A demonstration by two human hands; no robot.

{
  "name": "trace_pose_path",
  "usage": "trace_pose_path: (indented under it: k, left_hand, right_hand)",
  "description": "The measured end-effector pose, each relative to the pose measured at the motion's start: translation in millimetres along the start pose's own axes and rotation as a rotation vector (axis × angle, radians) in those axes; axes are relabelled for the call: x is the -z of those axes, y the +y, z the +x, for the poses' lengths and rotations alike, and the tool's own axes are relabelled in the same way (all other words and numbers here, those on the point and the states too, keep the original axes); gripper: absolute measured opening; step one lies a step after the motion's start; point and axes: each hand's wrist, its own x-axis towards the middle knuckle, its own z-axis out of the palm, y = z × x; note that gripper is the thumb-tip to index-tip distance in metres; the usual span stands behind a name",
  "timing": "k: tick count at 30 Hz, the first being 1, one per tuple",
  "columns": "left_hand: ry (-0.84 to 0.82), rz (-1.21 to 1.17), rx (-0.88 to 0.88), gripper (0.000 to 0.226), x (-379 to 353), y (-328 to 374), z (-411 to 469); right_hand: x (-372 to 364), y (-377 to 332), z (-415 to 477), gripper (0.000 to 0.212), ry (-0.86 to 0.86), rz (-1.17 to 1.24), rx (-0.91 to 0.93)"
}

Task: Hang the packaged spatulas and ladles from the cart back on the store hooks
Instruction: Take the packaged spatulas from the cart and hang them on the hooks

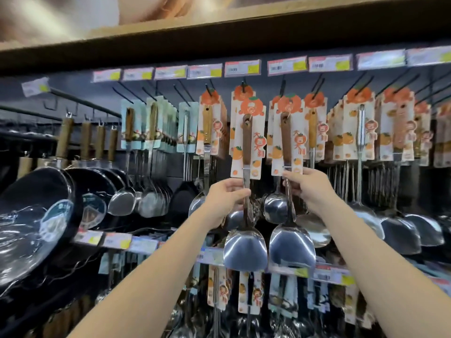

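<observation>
Left hand (225, 196): clamped on the steel neck of the left spatula (246, 191), below the price tag rail (241, 68).
Right hand (308, 189): pinching the right spatula (289, 191), beside the first, under that rail.

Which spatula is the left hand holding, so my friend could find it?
Look at the top row of hooks under the wooden shelf, where orange-and-white cards hang. Near the middle, two spatulas are held up from below; the left hand pinches the metal neck of the left spatula. Its brown handle is the darker one, and its shiny blade hangs lower left of its twin.
</observation>
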Motion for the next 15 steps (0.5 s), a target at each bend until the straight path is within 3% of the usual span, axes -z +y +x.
trace_pose_path:
  k: [9,15]
  left_hand:
    - [-0.018,-0.036,-0.066,0.017,0.1,12.8,31.9]
    - [0.018,-0.031,-0.088,0.025,-0.6,11.3,41.5]
  right_hand:
    - [-12.4,-30.7,37.2,0.006,-0.012,0.026,0.104]
    - [-11.4,-40.3,58.6,0.020,-0.027,0.008,0.081]
